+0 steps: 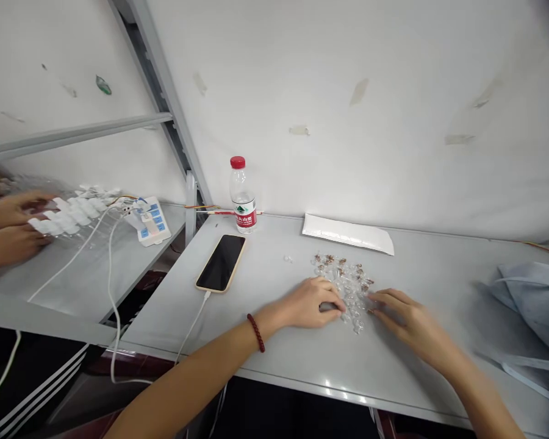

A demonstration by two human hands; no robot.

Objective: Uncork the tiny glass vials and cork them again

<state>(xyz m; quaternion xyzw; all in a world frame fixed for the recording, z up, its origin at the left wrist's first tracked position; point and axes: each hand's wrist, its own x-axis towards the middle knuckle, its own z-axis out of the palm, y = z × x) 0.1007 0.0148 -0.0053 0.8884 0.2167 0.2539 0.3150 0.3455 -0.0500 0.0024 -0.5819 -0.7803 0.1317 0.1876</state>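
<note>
A loose pile of small clear pieces (353, 299), some of them brownish at the far side, lies on the grey table in front of me. At its left edge is my left hand (312, 303), with a dark red bead bracelet on the wrist. Its fingers are curled, and the thumb and fingertips come close together among the pieces; whatever is between them is too small to make out. My right hand (405, 320) reaches in from the other side. Its thumb and fingers are apart, their tips at the pile's right edge.
Behind the pile lies a white packet (348, 234). A red-capped bottle (244, 198) and a charging phone (221, 263) stand to the left. Another person's hands (16, 238) hold white parts beside a power strip (154, 222). Grey-blue cloth (533, 305) lies at right.
</note>
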